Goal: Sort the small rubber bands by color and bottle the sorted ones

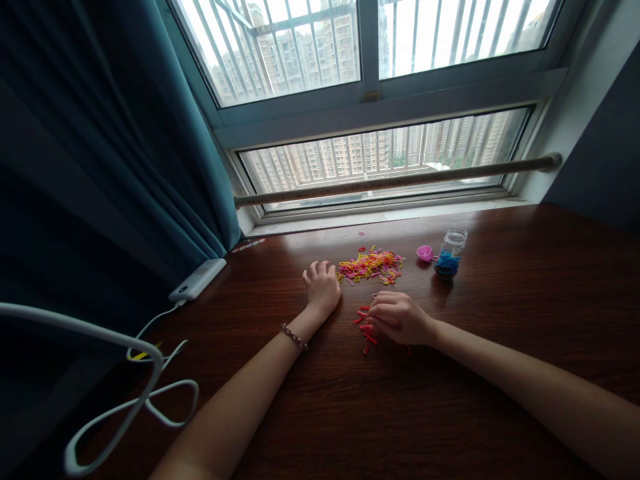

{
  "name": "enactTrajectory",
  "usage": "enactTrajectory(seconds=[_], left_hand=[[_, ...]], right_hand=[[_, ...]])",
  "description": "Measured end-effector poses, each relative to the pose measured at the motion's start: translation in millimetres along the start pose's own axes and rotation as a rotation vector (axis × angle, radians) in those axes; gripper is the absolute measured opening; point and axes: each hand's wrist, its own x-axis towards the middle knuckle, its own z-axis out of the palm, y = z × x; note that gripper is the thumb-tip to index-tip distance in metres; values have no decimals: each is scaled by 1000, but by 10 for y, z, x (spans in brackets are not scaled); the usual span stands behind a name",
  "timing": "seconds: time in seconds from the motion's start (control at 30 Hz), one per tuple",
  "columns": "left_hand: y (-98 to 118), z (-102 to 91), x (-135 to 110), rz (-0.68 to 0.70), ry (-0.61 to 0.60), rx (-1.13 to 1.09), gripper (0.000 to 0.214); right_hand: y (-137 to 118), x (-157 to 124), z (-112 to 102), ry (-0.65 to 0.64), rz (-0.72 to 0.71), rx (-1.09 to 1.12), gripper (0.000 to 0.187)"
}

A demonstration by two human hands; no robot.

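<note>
On the brown table lies a heap of small, thin looped pieces [373, 264] in yellow, pink, orange and red; they look like paper clips or small bands. My left hand [323, 288] rests palm down at the heap's left edge, its fingers apart and slightly bent. Nearer to me is a small group of red looped pieces [367, 339]. Over their right side my right hand [400, 317] has its fingers closed and pointing left. Whatever lies between those fingertips is hidden.
A clear jar [450, 255] with blue pieces stands right of the heap, beside a pink scoop [425, 253]. At the left are a white power strip [197, 280], a looping white cable [155, 373] and a blue curtain [200, 167]. Behind the table is a barred window [370, 87].
</note>
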Motion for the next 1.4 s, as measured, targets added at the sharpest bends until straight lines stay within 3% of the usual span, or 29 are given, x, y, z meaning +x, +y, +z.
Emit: enactTrajectory(seconds=[0.17,0.63,0.8,1.0,1.13,1.4], left_hand=[[-15,26,11,117,-47,-78,27],[-92,97,73,71,-75,-300,34],[-96,101,75,8,-54,-269,31],[-79,88,69,75,-80,-305,33],[-79,84,68,37,-45,-277,34],[-84,71,40,35,-90,-191,33]], right_hand=[[60,-7,15,49,105,-87,18],[101,-15,24,48,140,-137,21],[98,-16,21,55,132,-134,22],[84,-9,12,33,135,-128,21],[78,-4,5,22,140,-133,22],[95,-12,19,29,128,-135,22]])
